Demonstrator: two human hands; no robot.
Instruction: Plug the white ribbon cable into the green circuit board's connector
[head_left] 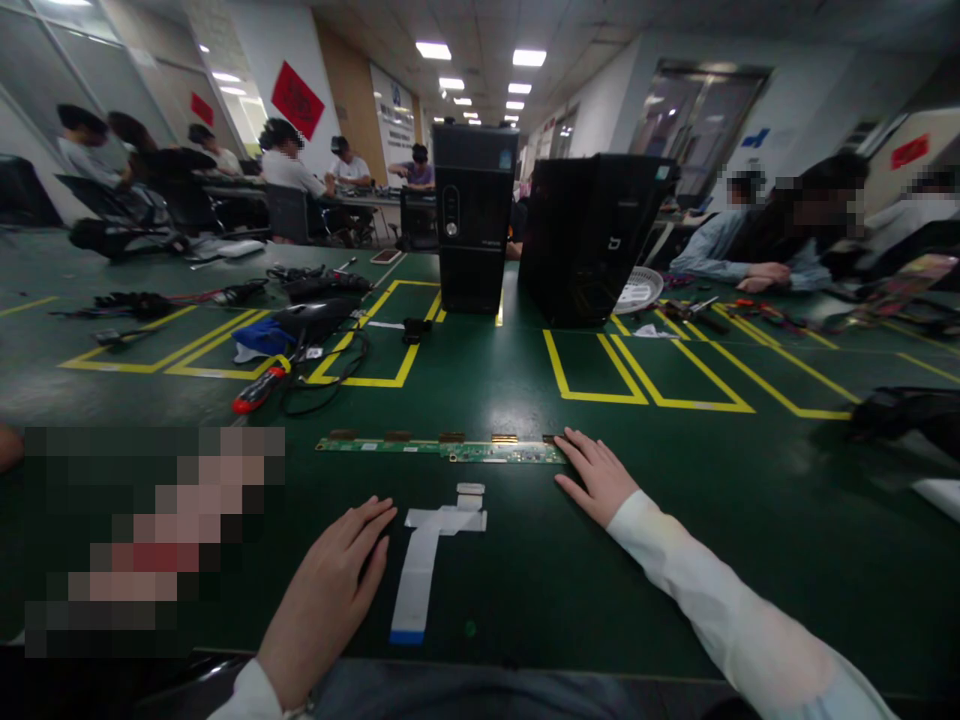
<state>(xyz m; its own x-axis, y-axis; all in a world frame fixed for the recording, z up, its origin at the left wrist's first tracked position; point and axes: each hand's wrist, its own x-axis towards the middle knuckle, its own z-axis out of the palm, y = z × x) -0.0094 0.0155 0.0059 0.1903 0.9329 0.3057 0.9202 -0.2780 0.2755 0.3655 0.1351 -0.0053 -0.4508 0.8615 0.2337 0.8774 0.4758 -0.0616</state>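
A long narrow green circuit board [442,449] lies flat on the green table [525,400] in front of me. Nearer to me lies a white flat ribbon cable [426,560] with a blue tip. My right hand [598,476] rests flat on the table, fingers stretched out, its fingertips at the right end of the board. Over to the left of the ribbon cable, my left hand [326,590] lies palm down, fingers together and extended, holding nothing.
Two black computer towers [474,215] [589,235] stand at the back centre. A red-handled screwdriver [259,388], black cables [330,365] and a blue cloth [259,338] lie at the left. Yellow tape outlines mark the table. Other people sit at the right and far left.
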